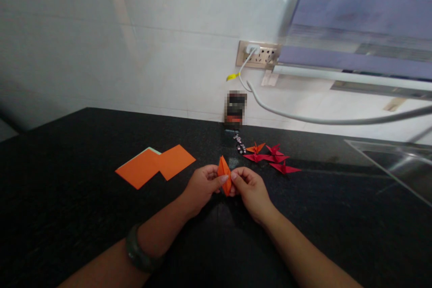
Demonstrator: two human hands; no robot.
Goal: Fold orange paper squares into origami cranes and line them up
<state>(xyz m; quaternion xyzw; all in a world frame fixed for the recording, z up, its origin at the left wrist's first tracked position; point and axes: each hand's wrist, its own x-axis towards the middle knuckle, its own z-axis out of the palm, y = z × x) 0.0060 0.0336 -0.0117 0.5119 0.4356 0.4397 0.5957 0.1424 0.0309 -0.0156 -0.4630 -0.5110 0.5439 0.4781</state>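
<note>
Between my two hands is a piece of folded orange origami paper (223, 168), a narrow diamond held upright above the dark counter. My left hand (203, 187) grips its left side, thumb on the front face. On the other side, my right hand (250, 189) pinches the right edge between thumb and fingers. Some fingertips are hidden behind the paper. Several folded paper cranes stand to the right of my hands: an orange crane (255, 148) and red ones, such as the nearest red crane (284, 168). Flat orange paper sheets (140, 168) lie to the left, overlapping.
The black countertop (84, 157) meets a pale tiled wall (151, 63). A phone-like object (235, 110), blurred out, leans there with a beaded strap (240, 144). A white cable (303, 120) runs from the wall socket (258, 55). A metal sink edge (384, 168) is at right.
</note>
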